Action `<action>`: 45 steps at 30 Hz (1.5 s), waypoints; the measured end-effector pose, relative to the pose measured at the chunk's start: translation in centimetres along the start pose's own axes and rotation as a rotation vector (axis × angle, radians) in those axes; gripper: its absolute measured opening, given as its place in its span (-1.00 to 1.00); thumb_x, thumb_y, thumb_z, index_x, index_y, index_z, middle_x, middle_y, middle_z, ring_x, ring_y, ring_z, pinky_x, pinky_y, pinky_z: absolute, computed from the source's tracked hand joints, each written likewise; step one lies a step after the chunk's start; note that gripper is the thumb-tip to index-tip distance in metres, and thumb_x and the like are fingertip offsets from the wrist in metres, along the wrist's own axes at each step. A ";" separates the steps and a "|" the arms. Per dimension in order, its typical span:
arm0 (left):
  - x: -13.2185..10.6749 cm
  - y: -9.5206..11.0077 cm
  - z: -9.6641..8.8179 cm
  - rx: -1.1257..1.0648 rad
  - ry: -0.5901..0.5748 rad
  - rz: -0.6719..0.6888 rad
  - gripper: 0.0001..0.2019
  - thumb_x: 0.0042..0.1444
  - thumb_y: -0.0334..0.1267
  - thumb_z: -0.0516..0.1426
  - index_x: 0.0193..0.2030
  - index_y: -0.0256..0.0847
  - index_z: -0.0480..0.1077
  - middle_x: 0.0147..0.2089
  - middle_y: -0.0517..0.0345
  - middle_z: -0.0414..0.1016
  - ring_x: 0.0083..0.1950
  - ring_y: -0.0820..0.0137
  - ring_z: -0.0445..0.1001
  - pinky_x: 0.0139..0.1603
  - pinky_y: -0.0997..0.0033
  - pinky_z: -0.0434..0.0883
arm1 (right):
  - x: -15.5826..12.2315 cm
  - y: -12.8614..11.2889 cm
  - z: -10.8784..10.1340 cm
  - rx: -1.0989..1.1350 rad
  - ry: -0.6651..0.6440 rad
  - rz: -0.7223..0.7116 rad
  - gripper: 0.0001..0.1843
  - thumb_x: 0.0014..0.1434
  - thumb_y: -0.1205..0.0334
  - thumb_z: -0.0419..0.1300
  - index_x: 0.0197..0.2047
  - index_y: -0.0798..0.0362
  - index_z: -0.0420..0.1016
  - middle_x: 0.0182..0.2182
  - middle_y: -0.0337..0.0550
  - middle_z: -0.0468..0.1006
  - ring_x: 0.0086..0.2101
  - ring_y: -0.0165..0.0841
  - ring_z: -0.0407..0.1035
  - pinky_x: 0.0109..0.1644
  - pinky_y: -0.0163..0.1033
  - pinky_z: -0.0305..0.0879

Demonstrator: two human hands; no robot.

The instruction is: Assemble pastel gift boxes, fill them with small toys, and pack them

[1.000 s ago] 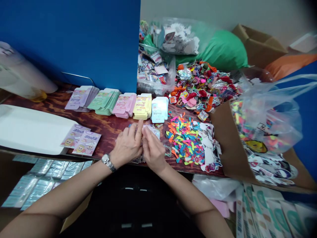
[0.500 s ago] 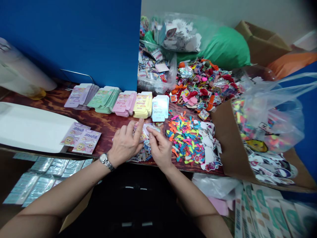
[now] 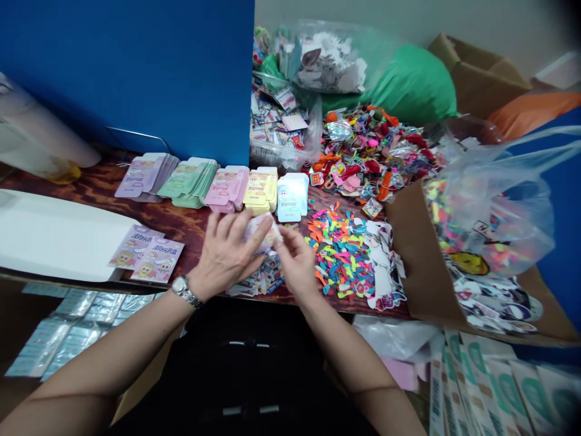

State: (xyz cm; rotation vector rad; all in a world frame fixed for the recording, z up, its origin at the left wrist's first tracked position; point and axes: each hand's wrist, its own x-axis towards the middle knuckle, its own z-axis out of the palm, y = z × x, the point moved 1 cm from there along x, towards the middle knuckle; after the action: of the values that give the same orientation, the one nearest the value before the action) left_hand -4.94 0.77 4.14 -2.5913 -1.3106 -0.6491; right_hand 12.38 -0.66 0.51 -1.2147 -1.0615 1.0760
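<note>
Between my hands is a small pale purple printed box (image 3: 264, 234), partly hidden by fingers. My left hand (image 3: 229, 251), with a watch at the wrist, grips it from the left, thumb below and fingers over it. At its right end, my right hand (image 3: 295, 260) pinches it with thumb and fingers. Below the hands lies a pile of small printed cards (image 3: 261, 281). Behind them stand stacks of flat boxes: purple (image 3: 140, 175), green (image 3: 188, 180), pink (image 3: 227, 186), yellow (image 3: 259, 189) and light blue (image 3: 292, 197).
Two purple boxes (image 3: 158, 259) lie at the left by a white tray (image 3: 59, 236). Colourful balloons (image 3: 342, 254) and white stickers (image 3: 384, 266) lie to the right, beside an open cardboard box (image 3: 415, 260). Trinkets (image 3: 367, 151) are heaped at the back. A blue panel (image 3: 136, 66) stands behind.
The purple box has been lifted and tilted up between my hands. My left hand has shifted left and curled round it; my right hand has closed on its right end.
</note>
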 end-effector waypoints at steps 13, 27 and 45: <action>-1.0 -1.7 1.6 -1.274 0.192 -0.687 -0.51 -0.02 -0.14 0.33 0.07 -0.19 0.43 -0.04 0.00 0.56 0.00 0.16 0.55 0.13 0.06 0.48 | 1.8 1.7 -0.9 -0.683 -0.359 -0.147 -0.39 0.21 -0.08 0.23 0.25 0.02 0.36 0.10 0.06 0.50 0.00 -0.14 0.43 0.11 0.01 0.40; -2.0 -2.2 1.4 -1.973 0.039 -1.086 -0.51 0.09 0.11 0.17 0.08 -0.11 0.36 -0.06 -0.02 0.60 -0.04 0.08 0.58 -0.01 -0.22 0.52 | 2.4 3.9 -1.0 -0.801 -0.289 -0.217 -0.55 0.31 0.24 0.08 0.24 0.07 0.38 -0.12 -0.01 0.55 -0.12 -0.24 0.43 0.00 -0.13 0.39; -1.9 -0.2 4.1 -0.213 0.003 -0.287 -0.41 0.09 0.16 0.20 0.05 -0.29 0.27 -0.14 -0.07 0.44 -0.11 0.12 0.46 -0.11 0.22 0.41 | 0.8 -5.3 -1.8 -0.620 -0.056 -0.745 -0.66 0.31 0.40 0.14 0.10 -0.06 0.50 -0.15 -0.12 0.56 -0.12 -0.37 0.47 0.00 -0.22 0.45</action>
State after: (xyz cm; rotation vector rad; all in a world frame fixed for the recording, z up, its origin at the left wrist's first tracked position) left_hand -4.83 0.94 -0.40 -2.5798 -1.7186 -0.8820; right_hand 14.52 -0.45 5.75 -1.0930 -1.7805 0.1976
